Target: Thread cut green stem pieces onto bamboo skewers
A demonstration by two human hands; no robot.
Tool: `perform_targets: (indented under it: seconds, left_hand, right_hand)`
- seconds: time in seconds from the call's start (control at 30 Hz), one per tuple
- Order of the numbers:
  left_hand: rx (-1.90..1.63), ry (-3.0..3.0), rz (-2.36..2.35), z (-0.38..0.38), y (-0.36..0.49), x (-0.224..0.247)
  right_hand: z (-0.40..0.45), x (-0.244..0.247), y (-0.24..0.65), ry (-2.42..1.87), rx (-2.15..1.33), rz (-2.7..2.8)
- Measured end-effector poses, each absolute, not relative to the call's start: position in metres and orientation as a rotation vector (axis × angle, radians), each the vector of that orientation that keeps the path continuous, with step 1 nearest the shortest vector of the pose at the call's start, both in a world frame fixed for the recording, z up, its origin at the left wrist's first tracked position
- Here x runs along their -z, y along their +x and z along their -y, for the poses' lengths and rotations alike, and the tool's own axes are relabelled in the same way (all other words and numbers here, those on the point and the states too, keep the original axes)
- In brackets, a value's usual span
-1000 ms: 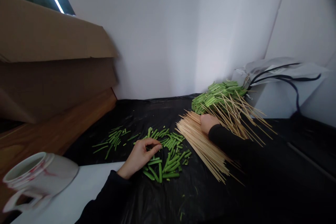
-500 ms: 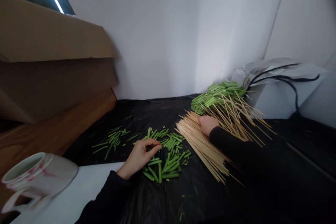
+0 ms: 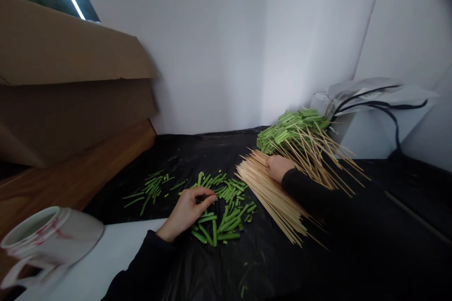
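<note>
My left hand (image 3: 192, 206) hovers at the near left edge of a pile of cut green bean pieces (image 3: 231, 223). Its thumb and forefinger are pinched; whatever is between them is too small to make out. My right hand (image 3: 278, 167) rests on a fanned bundle of wooden skewers (image 3: 264, 188), its fingers closed at the upper part of the bundle. Behind it lies a heap of skewered green pieces (image 3: 293, 127), with their bare sticks pointing toward the lower right. A smaller scatter of thin green pieces (image 3: 153, 188) is on the left.
Black plastic sheeting (image 3: 212, 273) covers the work surface. At the lower left, a white pitcher (image 3: 63, 237) with red marks stands on a white board (image 3: 123, 240). A cardboard box (image 3: 77, 56) is at the left; a white bag with black straps (image 3: 377, 94) sits at the back right.
</note>
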State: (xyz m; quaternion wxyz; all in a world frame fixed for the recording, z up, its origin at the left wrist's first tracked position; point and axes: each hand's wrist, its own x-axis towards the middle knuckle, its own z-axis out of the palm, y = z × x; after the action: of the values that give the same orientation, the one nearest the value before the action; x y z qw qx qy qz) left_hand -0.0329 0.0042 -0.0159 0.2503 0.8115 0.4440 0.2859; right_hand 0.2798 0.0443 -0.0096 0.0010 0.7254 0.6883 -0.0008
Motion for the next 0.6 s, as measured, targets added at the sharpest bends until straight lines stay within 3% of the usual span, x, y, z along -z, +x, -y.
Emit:
perform_targets:
  seconds: [0.6]
  left_hand:
    - [-0.788,2.221,-1.22,-0.004,-0.034,0.016]
  right_hand:
    - [-0.041,0.005,0.271,2.31,-0.028,-2.065]
